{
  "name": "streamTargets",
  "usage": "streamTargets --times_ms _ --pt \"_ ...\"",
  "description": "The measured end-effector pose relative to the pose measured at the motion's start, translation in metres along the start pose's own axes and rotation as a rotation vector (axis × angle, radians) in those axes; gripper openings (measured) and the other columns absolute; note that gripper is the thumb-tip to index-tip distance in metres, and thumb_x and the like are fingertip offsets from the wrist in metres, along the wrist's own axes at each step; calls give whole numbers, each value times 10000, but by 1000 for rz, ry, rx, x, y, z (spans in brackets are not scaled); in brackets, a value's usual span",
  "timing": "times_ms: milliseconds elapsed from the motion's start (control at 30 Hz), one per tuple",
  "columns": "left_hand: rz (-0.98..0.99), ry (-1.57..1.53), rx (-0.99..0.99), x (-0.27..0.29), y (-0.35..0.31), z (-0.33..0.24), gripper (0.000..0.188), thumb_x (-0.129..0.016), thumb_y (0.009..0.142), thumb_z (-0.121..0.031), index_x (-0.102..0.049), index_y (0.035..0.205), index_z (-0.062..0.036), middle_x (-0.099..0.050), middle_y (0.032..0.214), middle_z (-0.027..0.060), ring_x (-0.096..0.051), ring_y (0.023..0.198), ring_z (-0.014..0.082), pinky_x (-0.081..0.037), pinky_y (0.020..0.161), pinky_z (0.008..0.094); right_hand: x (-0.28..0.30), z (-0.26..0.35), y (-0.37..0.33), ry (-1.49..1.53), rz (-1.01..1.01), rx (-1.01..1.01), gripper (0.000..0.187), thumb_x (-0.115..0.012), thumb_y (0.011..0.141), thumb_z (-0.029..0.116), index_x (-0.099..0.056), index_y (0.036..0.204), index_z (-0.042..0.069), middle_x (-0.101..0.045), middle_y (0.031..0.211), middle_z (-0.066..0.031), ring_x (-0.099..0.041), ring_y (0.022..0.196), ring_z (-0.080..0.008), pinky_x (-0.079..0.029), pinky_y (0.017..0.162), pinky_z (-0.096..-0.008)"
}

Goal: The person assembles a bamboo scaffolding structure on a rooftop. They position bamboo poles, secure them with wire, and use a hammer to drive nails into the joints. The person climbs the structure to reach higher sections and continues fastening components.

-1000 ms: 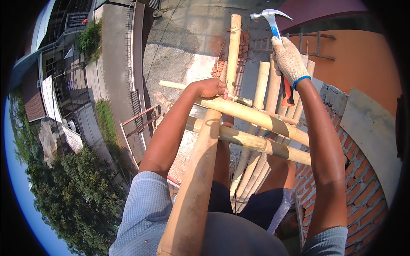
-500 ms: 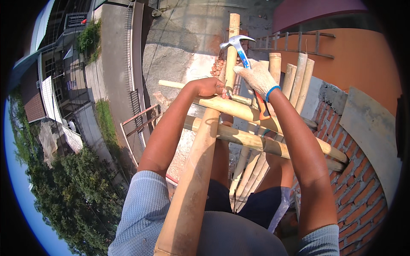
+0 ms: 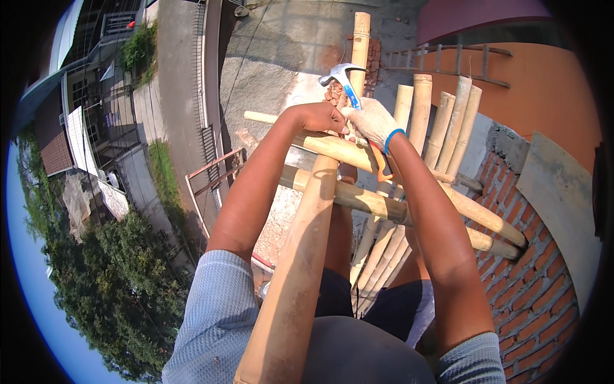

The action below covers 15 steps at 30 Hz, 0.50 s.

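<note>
My left hand is bare and grips the top of a thick upright bamboo pole where it meets a horizontal bamboo pole. My right hand, in a white knit glove, holds a claw hammer with a blue handle. The steel head sits just above the joint, close to my left fingers. A second horizontal bamboo pole runs below the first.
Several upright bamboo poles lean against a red brick wall on the right. A ladder lies by an orange wall. Far below are a concrete yard, a road, houses and trees.
My right hand has swung the hammer down from high at the upper right to the bamboo joint beside my left hand. My left hand has stayed on the pole.
</note>
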<state>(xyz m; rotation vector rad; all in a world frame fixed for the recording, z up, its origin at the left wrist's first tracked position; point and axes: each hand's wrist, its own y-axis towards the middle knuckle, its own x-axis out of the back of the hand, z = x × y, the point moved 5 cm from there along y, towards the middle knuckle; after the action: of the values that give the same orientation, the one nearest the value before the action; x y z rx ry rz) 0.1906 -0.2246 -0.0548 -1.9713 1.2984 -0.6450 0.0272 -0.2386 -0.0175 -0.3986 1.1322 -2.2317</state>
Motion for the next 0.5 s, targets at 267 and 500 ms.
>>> streamTargets --times_ms 267,500 --pt "-645 -588 -2 22 -25 12 294 -468 996 -34 -748 1085 -10 -675 869 47 -522 646 122 -453 620 280 -2 -2 7 -45 -95 109 272 -666 953 273 -621 940 4 -604 734 -67 -570 630 -156 -516 597 -351" --pt "-357 -696 98 -32 -7 8 149 -688 960 -130 -776 917 -19 -622 706 -13 -500 586 85 -405 534 292 -3 -9 8 8 -122 127 303 -647 910 258 -688 1021 -21 -665 723 -126 -641 628 -204 -515 614 -373"
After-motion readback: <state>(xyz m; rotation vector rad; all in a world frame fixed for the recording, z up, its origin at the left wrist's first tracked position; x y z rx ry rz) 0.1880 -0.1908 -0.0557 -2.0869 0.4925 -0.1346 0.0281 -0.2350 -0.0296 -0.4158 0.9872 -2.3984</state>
